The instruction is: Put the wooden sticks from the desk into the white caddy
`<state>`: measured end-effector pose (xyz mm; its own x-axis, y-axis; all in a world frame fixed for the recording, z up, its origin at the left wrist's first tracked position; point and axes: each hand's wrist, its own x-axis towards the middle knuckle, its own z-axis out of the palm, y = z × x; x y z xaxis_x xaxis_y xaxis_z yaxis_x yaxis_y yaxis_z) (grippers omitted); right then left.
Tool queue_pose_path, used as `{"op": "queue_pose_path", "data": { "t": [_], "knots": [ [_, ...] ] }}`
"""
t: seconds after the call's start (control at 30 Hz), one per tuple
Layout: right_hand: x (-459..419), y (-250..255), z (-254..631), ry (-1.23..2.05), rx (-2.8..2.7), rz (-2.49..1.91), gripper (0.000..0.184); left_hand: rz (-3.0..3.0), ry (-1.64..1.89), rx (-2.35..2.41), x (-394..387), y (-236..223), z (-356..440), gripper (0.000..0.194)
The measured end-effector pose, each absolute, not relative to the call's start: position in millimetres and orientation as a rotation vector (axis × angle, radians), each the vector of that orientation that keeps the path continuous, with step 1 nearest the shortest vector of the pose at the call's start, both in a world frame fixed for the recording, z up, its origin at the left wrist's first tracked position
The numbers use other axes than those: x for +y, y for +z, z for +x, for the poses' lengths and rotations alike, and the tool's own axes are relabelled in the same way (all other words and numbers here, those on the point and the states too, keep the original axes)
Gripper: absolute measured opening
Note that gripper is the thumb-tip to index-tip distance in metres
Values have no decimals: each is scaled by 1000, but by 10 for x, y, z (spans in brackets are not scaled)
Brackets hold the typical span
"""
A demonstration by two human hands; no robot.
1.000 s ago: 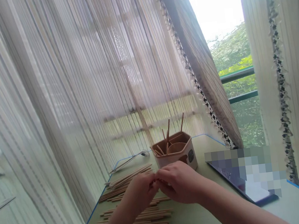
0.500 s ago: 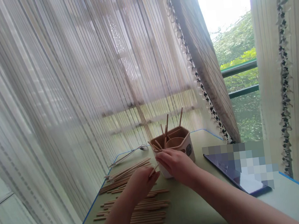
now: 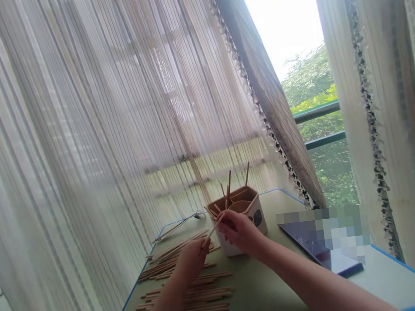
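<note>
- Sheer, pale striped curtains [image 3: 94,113] hang behind a light green tabletop [image 3: 260,289] with blue edging; at the right, dark metal railings [image 3: 318,111] and leafy green trees [image 3: 309,81] show outside.
- Between the two hands, slanting above the tabletop, is a slim, light-brown wooden stick [image 3: 213,231], probably a chopstick.
- The left hand [image 3: 193,258] pinches its lower end; the right hand [image 3: 238,231] has its fingers bent around the upper end. Exact fingertip contact is too small to make out.
- The stick is likely very light, stiff and smooth, apt to roll or slip if gripped loosely. A fingertip pinch near either end should suffice; hard sideways bending might snap it.
- Just behind the right hand stands a white-sided, brown-lined utensil holder [image 3: 262,221] with inner dividers; several thin brown sticks [image 3: 229,188] lean inside. Whether the hand touches it, I cannot tell.
- Beneath and around the left forearm lie many loose wooden sticks [image 3: 208,295] in rough rows.
- Beyond them, a shiny metal spoon [image 3: 199,215] rests near the far edge.
- Well apart at the right lies a dark, flat, glossy tablet [image 3: 308,246], partly pixelated.
</note>
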<state>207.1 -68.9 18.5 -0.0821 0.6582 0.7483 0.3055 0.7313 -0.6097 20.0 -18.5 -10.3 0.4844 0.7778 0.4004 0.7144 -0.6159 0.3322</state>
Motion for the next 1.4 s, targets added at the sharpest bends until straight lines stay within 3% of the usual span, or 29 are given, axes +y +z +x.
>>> {"op": "queue_pose_path", "data": {
  "t": [0.17,0.57,0.8,1.0,1.4],
  "knots": [
    [-766,231,2095,279,-1647,-750,12,2701,749,1340,-218,-71,200,48],
    [-925,564,2394,-201,-905,-645,8,2763,776,1369,-183,-82,156,37],
    [-877,517,2501,-525,-1035,-865,7,2786,710,1407,-197,-73,139,40],
    [-846,425,2444,-510,-1281,-924,6,2794,672,1433,-176,-90,128,39],
    [-901,384,2408,-543,-1211,-751,11,2779,622,1450,-167,-119,135,40]
  ]
}}
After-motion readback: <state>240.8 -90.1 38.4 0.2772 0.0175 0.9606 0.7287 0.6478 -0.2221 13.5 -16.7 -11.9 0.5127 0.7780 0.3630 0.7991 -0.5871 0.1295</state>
